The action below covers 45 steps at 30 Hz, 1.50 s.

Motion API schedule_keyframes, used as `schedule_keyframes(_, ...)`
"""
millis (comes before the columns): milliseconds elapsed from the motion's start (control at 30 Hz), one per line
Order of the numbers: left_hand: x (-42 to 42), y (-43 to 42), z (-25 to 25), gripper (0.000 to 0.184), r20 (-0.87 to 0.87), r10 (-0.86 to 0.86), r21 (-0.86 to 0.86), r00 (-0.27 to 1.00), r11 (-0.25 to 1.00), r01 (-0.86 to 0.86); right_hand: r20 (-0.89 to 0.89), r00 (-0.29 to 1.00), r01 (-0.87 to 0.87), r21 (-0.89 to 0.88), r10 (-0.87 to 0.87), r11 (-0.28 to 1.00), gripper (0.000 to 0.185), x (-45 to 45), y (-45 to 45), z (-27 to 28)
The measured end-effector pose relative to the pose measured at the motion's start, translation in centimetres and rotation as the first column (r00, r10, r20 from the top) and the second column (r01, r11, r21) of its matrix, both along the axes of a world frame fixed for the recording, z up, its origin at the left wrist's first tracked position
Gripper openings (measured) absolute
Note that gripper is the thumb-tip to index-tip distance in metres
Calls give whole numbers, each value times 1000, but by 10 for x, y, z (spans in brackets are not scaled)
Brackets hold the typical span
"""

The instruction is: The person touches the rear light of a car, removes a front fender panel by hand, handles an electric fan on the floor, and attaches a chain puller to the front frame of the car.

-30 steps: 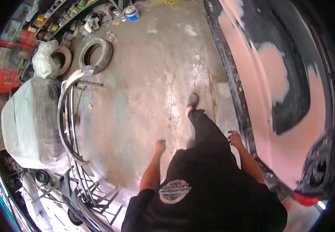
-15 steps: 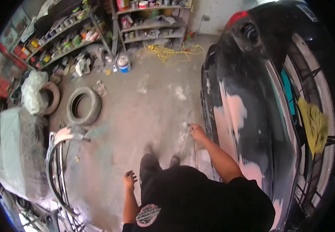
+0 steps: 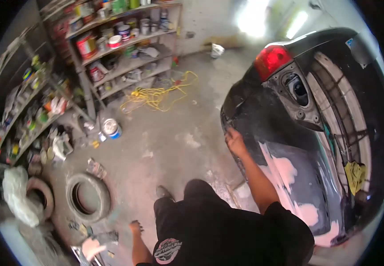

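Note:
A dark car with pink filler patches on its body stands to my right. My right hand is beside the car's lower edge, fingers loosely stretched out and nothing visible in them. Whether it touches the panel I cannot tell. Low on my left hangs my left hand, empty, with its fingers apart, nearest to the grey tyre lying on the floor. The car's red tail light sits above an open round recess in the bodywork.
Ahead are shelves of cans and a yellow cable on the floor. A white-and-blue bucket stands by the left shelves. Another tyre leans beside a plastic-wrapped bundle. A mustard cloth hangs on the car.
I have moved forward along the car, and the tail light and shelves appear nearer. My right hand is now closer to the car's edge. My left hand still hangs empty.

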<state>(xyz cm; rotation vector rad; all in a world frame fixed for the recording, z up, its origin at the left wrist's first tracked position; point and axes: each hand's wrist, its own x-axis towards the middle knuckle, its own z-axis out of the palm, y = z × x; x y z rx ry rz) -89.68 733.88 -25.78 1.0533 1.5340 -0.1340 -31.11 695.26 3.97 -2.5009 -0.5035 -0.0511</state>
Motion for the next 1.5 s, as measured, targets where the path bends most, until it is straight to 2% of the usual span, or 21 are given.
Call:
schedule_keyframes(67,58,91,16,31,82,-82,113,993,991,72,168,972,148,97,-162,984,32,29,-1,38)
schedule_keyframes(133,128,169,35,30,144,-84,208,986,977,53,218,939,229,185,-267,956,32,38,10,106)
schedule_keyframes(200,202,230,52,27,177,-135,269,975,959,84,467,843,252,97,-268,963,32,60,14,149)
schedule_keyframes(300,300,272,76,28,331,-98,285,938,959,0,685,675,352,24,-272,936,37,95,33,202)
schedule_keyframes(400,364,278,79,31,374,-102,157,922,987,46,762,562,464,32,-321,886,42,131,50,229)
schedule_keyframes(467,394,268,84,34,327,-167,105,930,985,139,821,487,518,4,-299,855,42,161,65,249)
schedule_keyframes(633,413,273,62,33,240,-234,17,942,971,237,853,453,693,-154,-259,704,53,224,79,287)
schedule_keyframes(767,417,294,31,33,69,-253,-110,965,959,259,887,363,870,-212,-285,445,54,248,57,296)
schedule_keyframes(867,437,324,15,31,24,-363,-208,931,909,360,887,368,915,-292,-279,278,56,251,42,281)
schedule_keyframes(900,453,332,9,29,9,-375,-185,927,910,370,854,393,912,-312,-343,267,60,251,45,280)
schedule_keyframes(1000,522,371,13,29,117,-456,-79,882,881,466,817,472,873,-378,-332,310,68,249,43,282)
schedule_keyframes(1100,631,414,39,29,232,-480,40,846,874,485,730,539,842,-466,-420,271,79,246,58,292)
schedule_keyframes(1200,684,427,48,28,311,-528,123,790,847,517,701,553,829,-514,-450,219,88,247,60,294)
schedule_keyframes(1233,697,431,49,27,338,-544,154,768,837,525,695,551,829,-521,-462,204,89,247,58,293)
schedule_keyframes(1333,717,420,51,27,255,-605,165,754,796,583,690,535,834,-526,-487,169,93,250,49,289)
schedule_keyframes(1367,715,415,51,28,275,-645,178,713,763,622,695,529,837,-521,-487,166,94,251,46,287)
schedule_keyframes(1467,696,398,27,30,310,-607,32,731,776,630,700,516,846,-509,-494,162,96,251,42,282)
schedule_keyframes(1500,686,389,27,33,300,-629,35,717,758,651,704,513,848,-502,-490,167,95,250,43,281)
